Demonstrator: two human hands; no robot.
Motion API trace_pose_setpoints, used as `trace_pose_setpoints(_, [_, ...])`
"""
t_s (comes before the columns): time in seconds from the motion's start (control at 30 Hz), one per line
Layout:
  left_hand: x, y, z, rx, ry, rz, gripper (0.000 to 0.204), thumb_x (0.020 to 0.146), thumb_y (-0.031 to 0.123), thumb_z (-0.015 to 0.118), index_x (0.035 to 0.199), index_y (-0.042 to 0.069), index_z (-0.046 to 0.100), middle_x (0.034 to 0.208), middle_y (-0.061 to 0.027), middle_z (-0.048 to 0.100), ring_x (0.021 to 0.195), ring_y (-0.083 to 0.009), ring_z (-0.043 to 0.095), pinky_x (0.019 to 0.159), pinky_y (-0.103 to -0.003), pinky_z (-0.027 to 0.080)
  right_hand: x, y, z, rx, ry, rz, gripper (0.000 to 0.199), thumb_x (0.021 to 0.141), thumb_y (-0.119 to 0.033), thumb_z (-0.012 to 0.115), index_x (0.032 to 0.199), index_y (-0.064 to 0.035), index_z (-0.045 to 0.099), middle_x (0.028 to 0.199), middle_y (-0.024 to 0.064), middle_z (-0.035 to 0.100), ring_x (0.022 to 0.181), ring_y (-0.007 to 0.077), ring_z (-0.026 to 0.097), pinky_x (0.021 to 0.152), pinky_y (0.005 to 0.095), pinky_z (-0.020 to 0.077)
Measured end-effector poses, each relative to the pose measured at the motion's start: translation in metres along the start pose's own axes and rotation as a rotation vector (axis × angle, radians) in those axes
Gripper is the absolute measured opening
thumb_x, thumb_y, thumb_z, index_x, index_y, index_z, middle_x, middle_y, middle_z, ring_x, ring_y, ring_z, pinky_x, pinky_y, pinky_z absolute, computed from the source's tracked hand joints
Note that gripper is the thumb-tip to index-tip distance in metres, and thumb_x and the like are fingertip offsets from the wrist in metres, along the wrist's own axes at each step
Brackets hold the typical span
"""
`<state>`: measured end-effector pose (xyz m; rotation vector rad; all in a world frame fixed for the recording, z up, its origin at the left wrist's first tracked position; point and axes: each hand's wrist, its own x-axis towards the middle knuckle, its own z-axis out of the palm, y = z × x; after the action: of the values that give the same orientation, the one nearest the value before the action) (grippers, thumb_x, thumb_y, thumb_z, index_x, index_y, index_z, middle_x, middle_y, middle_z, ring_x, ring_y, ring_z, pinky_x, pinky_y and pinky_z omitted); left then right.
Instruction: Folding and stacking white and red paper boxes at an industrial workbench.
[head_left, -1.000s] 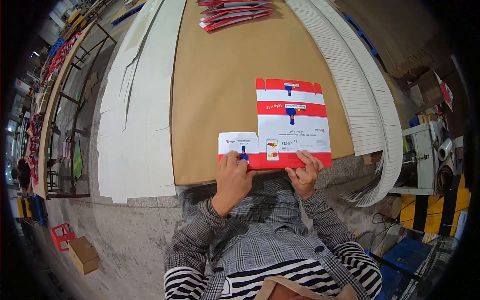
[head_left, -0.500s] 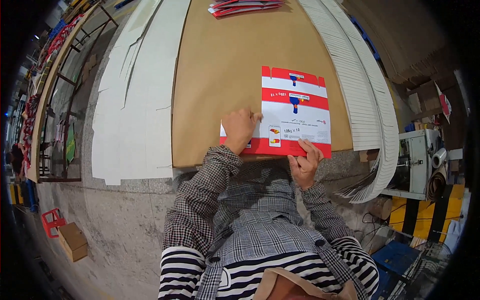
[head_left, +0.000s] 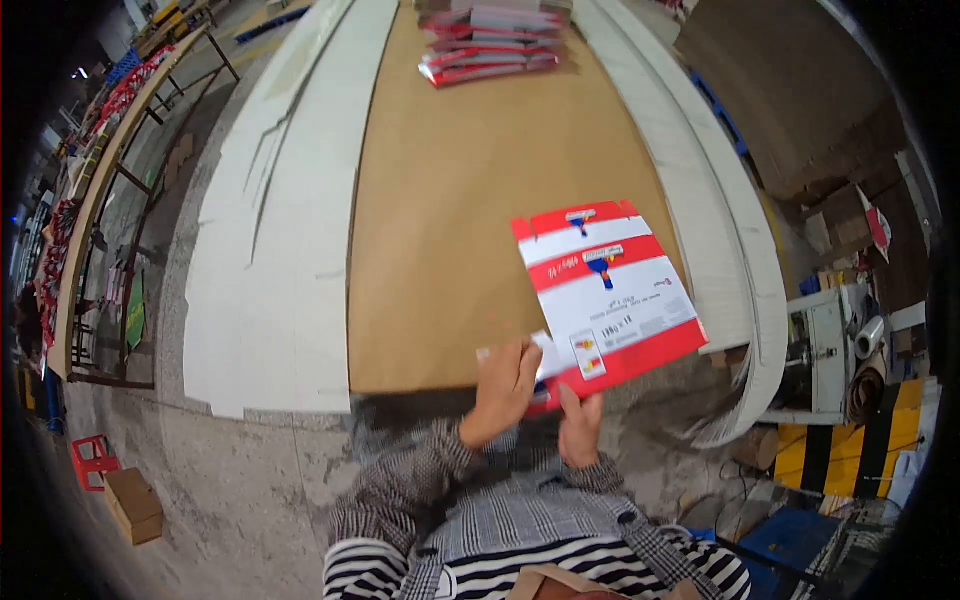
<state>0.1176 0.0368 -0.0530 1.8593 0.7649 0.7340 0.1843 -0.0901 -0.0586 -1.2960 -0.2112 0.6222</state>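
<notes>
Pinches the small flap [head_left: 545,350] of a red-and-white carton [head_left: 640,300] with the left hand [head_left: 503,390], its near edge with the right hand [head_left: 580,428]; has a red-and-white stack [head_left: 495,48] beyond both.

Concrete floor [head_left: 240,480], stacked cartons [head_left: 492,62] and hazard stripes [head_left: 842,440] show a workshop.

I record a flattened carton [head_left: 622,295] across the near right corner of the worktop [head_left: 450,200], a carton pile [head_left: 492,48] at its far end, cardboard sheets [head_left: 275,270] along both sides.
</notes>
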Motion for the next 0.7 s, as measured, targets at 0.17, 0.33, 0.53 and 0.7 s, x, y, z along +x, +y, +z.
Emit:
trace_pose_setpoints(0.17, [0.000, -0.006, -0.063, -0.510, 0.249, -0.315, 0.016, 0.100, 0.013, 0.058, 0.095, -0.001, 0.064, 0.073, -0.0040, 0.062, 0.064, -0.0133, 0.058, 0.058, -0.029, 0.049, 0.083, -0.074, -0.035, -0.141, -0.164, -0.012, 0.061, 0.081, -0.001, 0.061, 0.139, -0.0012, 0.041, 0.132, 0.0109, 0.055, 0.119, 0.0208, 0.055, 0.105, 0.0369, 0.0429])
trace_pose_setpoints(0.33, [-0.007, -0.056, -0.097, 0.188, 0.310, 0.013, 0.010, 0.092, 0.011, 0.067, 0.088, 0.002, 0.067, 0.069, -0.0096, 0.062, 0.057, -0.0230, 0.058, 0.054, -0.033, 0.047, 0.264, -0.117, -0.047, -0.155, -0.708, 0.279, 0.077, 0.078, -0.014, 0.062, 0.147, 0.0039, 0.034, 0.137, 0.0146, 0.056, 0.120, 0.0206, 0.060, 0.103, 0.0336, 0.0476])
trace_pose_setpoints(0.53, [0.008, -0.051, -0.100, 0.253, 0.313, 0.044, 0.005, 0.088, 0.004, 0.067, 0.093, 0.004, 0.067, 0.072, -0.0103, 0.065, 0.062, -0.0267, 0.064, 0.052, -0.036, 0.048, 0.525, -0.066, 0.076, -0.394, -0.305, 0.086, 0.053, 0.087, -0.008, 0.061, 0.137, -0.0023, 0.046, 0.120, 0.0104, 0.063, 0.102, 0.0204, 0.065, 0.090, 0.0353, 0.0551])
trace_pose_setpoints(0.7, [0.024, -0.054, -0.092, 0.009, 0.502, 0.039, 0.037, 0.092, -0.001, 0.061, 0.128, -0.002, 0.052, 0.087, -0.0179, 0.069, 0.072, -0.0227, 0.068, 0.061, -0.032, 0.055, 0.605, -0.012, 0.278, -0.657, 0.009, -0.345, 0.029, 0.094, -0.026, 0.066, 0.100, 0.0017, 0.060, 0.075, 0.0104, 0.065, 0.055, 0.0186, 0.060, 0.049, 0.0354, 0.0495])
